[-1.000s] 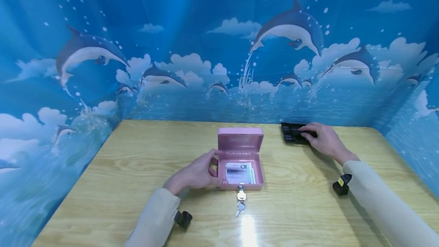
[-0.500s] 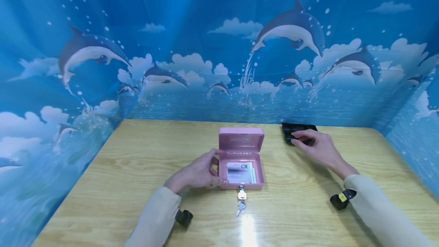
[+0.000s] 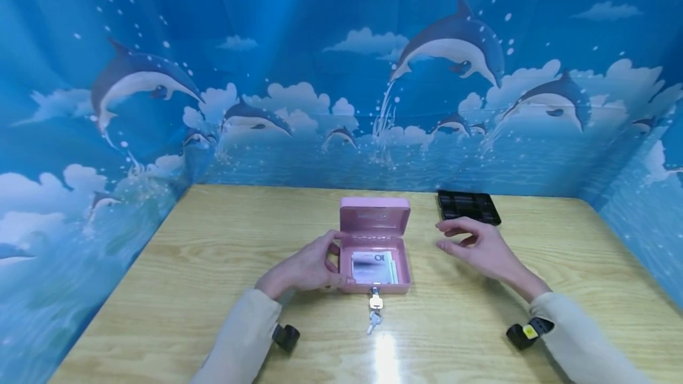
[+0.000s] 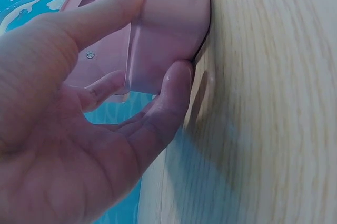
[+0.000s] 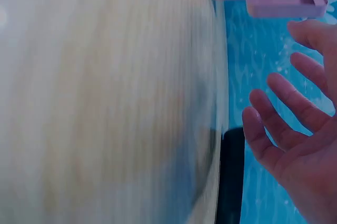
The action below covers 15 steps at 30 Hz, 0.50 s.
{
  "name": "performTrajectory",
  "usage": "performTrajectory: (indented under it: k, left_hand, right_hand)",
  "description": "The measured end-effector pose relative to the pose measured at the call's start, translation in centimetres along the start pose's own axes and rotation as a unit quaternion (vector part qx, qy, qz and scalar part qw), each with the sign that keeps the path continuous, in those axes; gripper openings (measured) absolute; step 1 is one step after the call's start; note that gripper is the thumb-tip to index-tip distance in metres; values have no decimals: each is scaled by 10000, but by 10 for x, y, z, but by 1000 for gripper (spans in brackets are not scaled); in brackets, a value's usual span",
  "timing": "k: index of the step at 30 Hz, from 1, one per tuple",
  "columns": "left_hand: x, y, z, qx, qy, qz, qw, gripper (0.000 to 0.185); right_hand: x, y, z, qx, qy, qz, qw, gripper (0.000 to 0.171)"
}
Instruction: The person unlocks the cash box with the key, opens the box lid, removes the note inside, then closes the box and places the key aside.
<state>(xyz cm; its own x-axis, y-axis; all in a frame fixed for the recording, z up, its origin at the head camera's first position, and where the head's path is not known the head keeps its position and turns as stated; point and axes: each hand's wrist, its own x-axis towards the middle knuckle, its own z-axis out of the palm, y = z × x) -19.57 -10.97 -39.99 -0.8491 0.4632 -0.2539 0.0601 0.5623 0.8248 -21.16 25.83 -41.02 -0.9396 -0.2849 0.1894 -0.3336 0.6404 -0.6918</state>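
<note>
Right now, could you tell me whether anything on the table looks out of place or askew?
Only one thing: the black tray lies on the table near the back, apart from the open pink cash box, which holds banknotes. The keys hang from its front lock. Nothing looks spilled or damaged.

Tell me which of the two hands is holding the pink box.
The left hand: its fingers and thumb grip the left wall of the open pink box. The right hand hovers open, apart from the box, holding nothing.
</note>
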Motion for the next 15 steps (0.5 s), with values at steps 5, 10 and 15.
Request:
performTrajectory:
  k: [5, 10, 15]
  left_hand:
    - [0, 0, 0, -128, -29, 8, 9999, 89]
    - [1, 0, 1, -213, -46, 110, 9997, 88]
    - [2, 0, 0, -223, -46, 111, 9997, 88]
  right_hand:
    - [-5, -9, 12, 132, -27, -60, 9999, 37]
    - [-7, -20, 21, 288, -53, -258, 9992, 35]
    - [-7, -31, 30, 497, -73, -547, 9972, 33]
